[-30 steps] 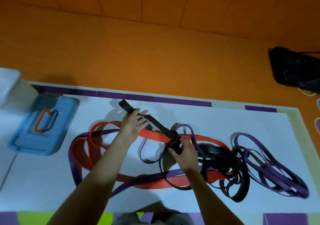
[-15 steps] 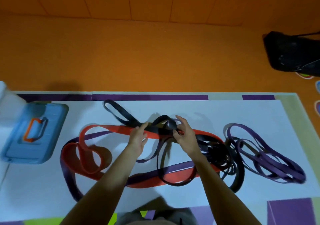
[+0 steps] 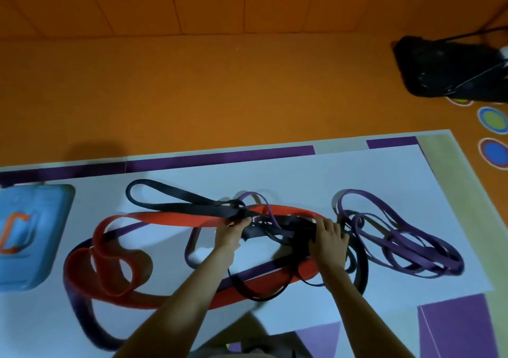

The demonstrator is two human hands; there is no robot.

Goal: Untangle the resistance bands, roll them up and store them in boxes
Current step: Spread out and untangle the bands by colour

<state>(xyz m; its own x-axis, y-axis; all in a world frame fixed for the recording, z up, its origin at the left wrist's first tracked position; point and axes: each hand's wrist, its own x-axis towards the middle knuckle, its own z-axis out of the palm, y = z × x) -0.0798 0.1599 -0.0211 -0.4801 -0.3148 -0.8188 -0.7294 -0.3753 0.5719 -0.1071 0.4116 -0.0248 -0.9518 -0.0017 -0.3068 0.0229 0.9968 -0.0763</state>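
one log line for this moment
phase: untangling | left hand: pinches black band | right hand: grips tangle | blue box: lid on

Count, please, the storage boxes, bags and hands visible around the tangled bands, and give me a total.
Blue box: 1
Black bag: 1
Hands: 2 (left hand and right hand, each with a grip on the black bands)
Total: 4

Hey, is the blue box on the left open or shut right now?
Shut. The blue box has its top covered over, the orange handle lying flat on it; none of the inside shows.
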